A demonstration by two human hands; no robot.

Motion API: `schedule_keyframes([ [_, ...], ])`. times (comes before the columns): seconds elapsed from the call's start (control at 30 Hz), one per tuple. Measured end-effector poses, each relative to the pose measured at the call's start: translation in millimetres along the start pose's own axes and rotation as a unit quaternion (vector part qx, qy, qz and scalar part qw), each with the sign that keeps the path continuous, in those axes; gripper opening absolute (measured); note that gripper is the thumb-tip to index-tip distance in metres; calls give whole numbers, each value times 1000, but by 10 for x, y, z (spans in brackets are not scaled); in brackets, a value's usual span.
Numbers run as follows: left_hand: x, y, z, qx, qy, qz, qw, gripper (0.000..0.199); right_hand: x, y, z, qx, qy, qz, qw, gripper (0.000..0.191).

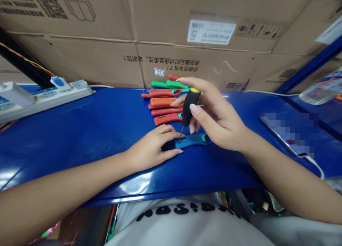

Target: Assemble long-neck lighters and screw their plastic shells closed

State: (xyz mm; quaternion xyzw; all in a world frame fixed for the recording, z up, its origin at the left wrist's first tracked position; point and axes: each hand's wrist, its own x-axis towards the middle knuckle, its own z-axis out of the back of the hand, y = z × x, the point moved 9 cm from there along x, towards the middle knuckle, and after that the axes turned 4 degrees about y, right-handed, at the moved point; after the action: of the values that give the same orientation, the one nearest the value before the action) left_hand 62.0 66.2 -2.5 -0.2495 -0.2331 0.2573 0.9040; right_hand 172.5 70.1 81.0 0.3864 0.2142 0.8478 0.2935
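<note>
My right hand (219,118) is closed around a screwdriver (188,109) with a black handle and a yellow end. The screwdriver slants down, and its tip meets the near-left end of a blue stick lighter (191,141) lying on the table. My left hand (153,146) holds that same end between thumb and index finger. The lighter has a teal trigger; its far end is hidden by my right hand. Just behind lie several similar lighters in a row: a red one (167,119), an orange one (161,103) and a green one (159,84).
The blue tabletop (107,132) runs up to a large cardboard box (160,32). A white power strip (48,96) with plugs lies at the left. On the right are a phone (288,135) with a white cable and a clear plastic bottle (320,89).
</note>
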Motion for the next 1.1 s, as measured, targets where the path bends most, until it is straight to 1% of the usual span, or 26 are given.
schedule_keyframes([
  [0.07, 2, -1, -1, -3, 3, 1, 1000, 37, 18, -17, 10, 13, 3, -9, 1000, 45],
  [0.13, 3, -5, -4, -3, 5, -1, 1000, 37, 22, 29, 92, -33, -38, 20, 999, 41],
  [0.2, 3, -6, -5, -4, 4, -1, 1000, 36, 1, 118, 186, -98, -91, 60, 989, 37],
  [0.23, 4, -6, -6, -5, 4, -1, 1000, 36, -9, 149, 210, -116, -103, 71, 985, 35],
  [0.27, 4, -7, -5, -7, 3, -1, 1000, 36, -10, 157, 215, -115, -100, 70, 986, 33],
  [0.3, 4, -9, -3, -9, 3, -1, 1000, 36, -2, 140, 201, -97, -83, 58, 990, 34],
  [0.37, 4, -17, -1, -11, 4, 0, 1000, 36, 16, 57, 119, -37, -18, 15, 999, 40],
  [0.43, 2, -33, -6, -12, 11, -2, 1000, 35, 15, 16, 55, 1, 29, 0, 1000, 44],
  [0.47, 0, -43, -10, -12, 16, -3, 1000, 35, 12, 29, 63, -4, 29, 13, 999, 44],
  [0.5, -1, -53, -15, -13, 21, -6, 1000, 35, 6, 64, 95, -28, 13, 36, 999, 43],
  [0.57, -3, -75, -22, -17, 26, -15, 999, 36, -22, 166, 174, -107, -34, 90, 990, 39],
  [0.63, -3, -86, -21, -23, 26, -23, 999, 38, -44, 230, 196, -162, -53, 110, 979, 38],
  [0.7, -2, -86, -23, -32, 26, -28, 999, 38, -35, 196, 172, -141, -35, 81, 986, 38],
  [0.77, -1, -80, -32, -40, 29, -29, 998, 38, -19, 110, 119, -78, -6, 35, 996, 43],
  [0.8, -1, -77, -38, -42, 32, -30, 998, 39, -14, 79, 106, -54, -4, 22, 998, 44],
  [0.87, -3, -73, -44, -40, 34, -31, 998, 40, -11, 90, 137, -64, -35, 36, 997, 40],
  [0.93, -5, -76, -41, -38, 33, -33, 998, 40, -32, 190, 207, -128, -90, 90, 984, 36],
  [0.97, -6, -79, -42, -37, 34, -34, 998, 39, -47, 243, 227, -156, -109, 114, 975, 34],
  [1.0, -6, -82, -44, -36, 36, -35, 998, 39, -50, 271, 231, -171, -112, 124, 971, 31],
  [1.03, -5, -84, -45, -37, 37, -36, 998, 38, -41, 266, 225, -168, -103, 118, 973, 30],
  [1.1, -2, -83, -52, -39, 42, -35, 998, 38, -7, 183, 195, -125, -60, 67, 988, 36],
])
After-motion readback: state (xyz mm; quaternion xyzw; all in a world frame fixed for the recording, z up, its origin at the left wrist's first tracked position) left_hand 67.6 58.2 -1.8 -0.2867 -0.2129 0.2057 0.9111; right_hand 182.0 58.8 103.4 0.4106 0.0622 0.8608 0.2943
